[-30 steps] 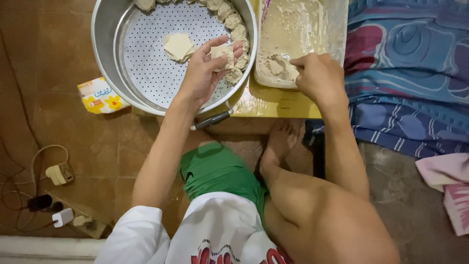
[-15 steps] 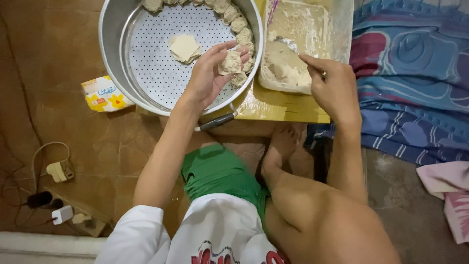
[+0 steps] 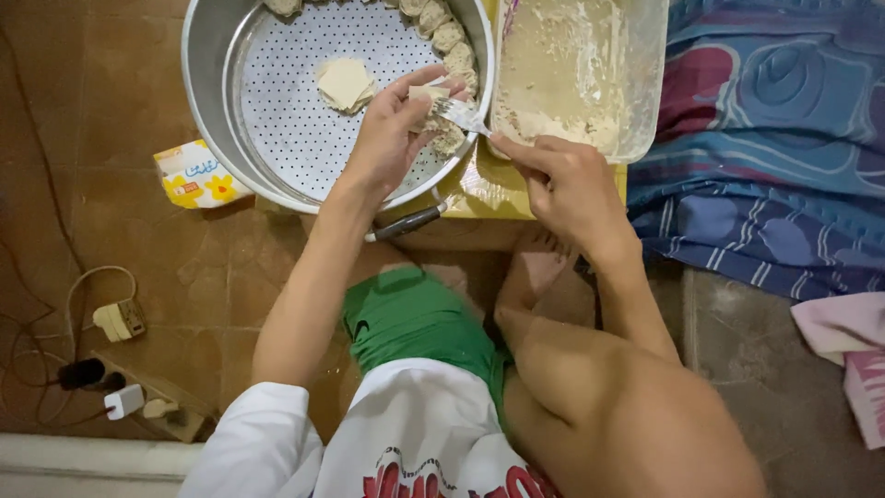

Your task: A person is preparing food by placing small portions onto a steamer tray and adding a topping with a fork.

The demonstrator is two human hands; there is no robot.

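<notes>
1. Brown floor tiles [image 3: 111,83] carry the perforated steamer tray [image 3: 286,129].
2. Your left hand [image 3: 392,138] cups a wrapper [image 3: 426,97] over the tray's right rim.
3. Your right hand [image 3: 562,180] grips a fork [image 3: 461,112], tines touching the wrapper.
4. Finished dumplings [image 3: 442,37] line the rim; most of the tray is bare, and spare wrappers [image 3: 344,83] lie at its centre.

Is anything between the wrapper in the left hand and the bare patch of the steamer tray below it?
Nothing visible. The left hand holds the wrapper over the perforated steamer tray. The right hand holds a fork to it from the side, not beneath. The loose wrapper stack lies apart.
</notes>
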